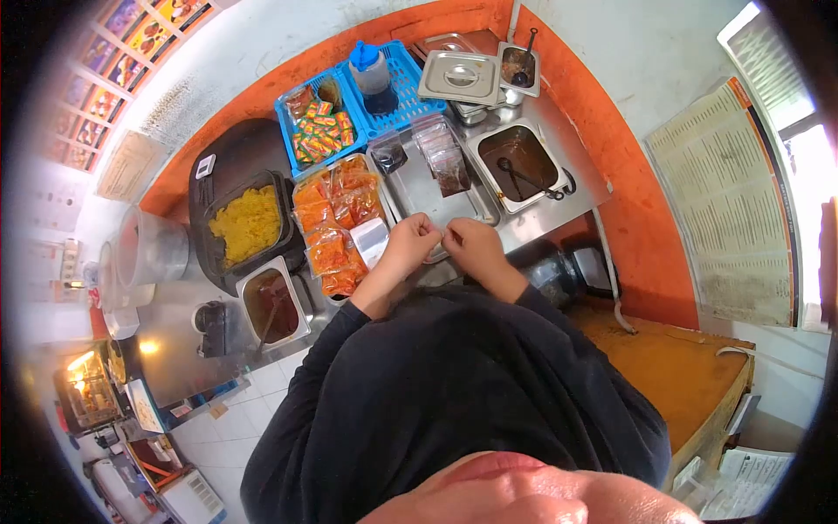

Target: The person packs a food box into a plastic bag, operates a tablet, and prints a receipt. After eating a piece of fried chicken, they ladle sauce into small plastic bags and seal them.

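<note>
My left hand (pixel 414 239) is closed in a pinch at the front edge of a metal tray (pixel 441 210). My right hand (pixel 474 247) pinches close beside it, a small gap apart. Something thin and clear may hang between the fingertips, too faint to name. Inside the tray, clear packets of dark sauce (pixel 443 157) lie in a row toward the back. Left of my left wrist are a stack of small white sheets (pixel 370 241) and many bags of orange food (pixel 336 210). A deep pan of brown sauce (pixel 521 157) with a black ladle (pixel 515 175) stands to the right.
Blue baskets (pixel 406 74) at the back hold small colourful packets (pixel 321 133) and a blue-capped bottle (pixel 373 74). A lidded steel pan (pixel 460 77) stands nearby. Leftward are a black tub of yellow food (pixel 246 227) and a reddish-brown sauce pan (pixel 272 301). A wooden surface (pixel 663 367) lies right.
</note>
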Tool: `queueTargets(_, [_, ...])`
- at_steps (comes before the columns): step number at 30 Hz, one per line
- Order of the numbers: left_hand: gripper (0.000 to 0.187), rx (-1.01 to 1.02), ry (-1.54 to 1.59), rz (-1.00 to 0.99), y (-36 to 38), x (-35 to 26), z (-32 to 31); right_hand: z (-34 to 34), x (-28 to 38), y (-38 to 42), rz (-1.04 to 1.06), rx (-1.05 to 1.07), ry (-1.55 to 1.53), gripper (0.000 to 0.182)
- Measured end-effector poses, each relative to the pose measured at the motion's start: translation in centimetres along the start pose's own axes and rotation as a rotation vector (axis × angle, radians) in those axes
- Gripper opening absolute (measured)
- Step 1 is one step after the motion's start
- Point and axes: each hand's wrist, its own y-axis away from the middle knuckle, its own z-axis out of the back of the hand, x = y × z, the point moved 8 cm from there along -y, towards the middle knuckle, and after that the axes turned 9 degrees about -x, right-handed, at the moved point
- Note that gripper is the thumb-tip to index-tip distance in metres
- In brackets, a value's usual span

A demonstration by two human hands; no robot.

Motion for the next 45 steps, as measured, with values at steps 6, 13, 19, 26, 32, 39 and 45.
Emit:
queueTargets(6, [0.013, -0.058, -0.194, -0.188, 0.2, -0.8, 0.4, -0.9, -0.5, 0.4, -0.078, 0.104, -0.133, 0.012])
queueTargets(13, [0.014, 0.082, 0.007, -0.008, 0.3, 1.1, -0.1, -1.0, -0.1, 0.7, -0.051, 0.064, -0.106, 0.013])
queueTargets(19, [0.017, 0.043, 0.003, 0.067, 0.3, 2.4, -0.3, -1.5, -0.4, 1.3, -0.028, 0.039, -0.055, 0.013])
queueTargets(26, [0.017, 0.057, -0.029, 0.118, -0.5, 4.9, -1.0, -1.8, -0.9, 1.9, -0.023, 0.049, -0.016, 0.014])
queueTargets(32, [0.019, 0.024, 0.005, 0.163, -0.2, 4.9, -1.1, -1.7, -1.2, 2.2, -0.063, 0.021, -0.009, 0.015])
queueTargets(39, [0.016, 0.05, 0.068, 0.071, 0.4, 3.4, -0.7, -1.8, -1.5, 1.7, -0.111, 0.047, 0.022, 0.014])
queueTargets(45, [0.016, 0.083, -0.107, 0.061, 1.1, 2.8, -0.2, -2.8, -1.4, 1.9, -0.058, 0.186, -0.038, 0.013])
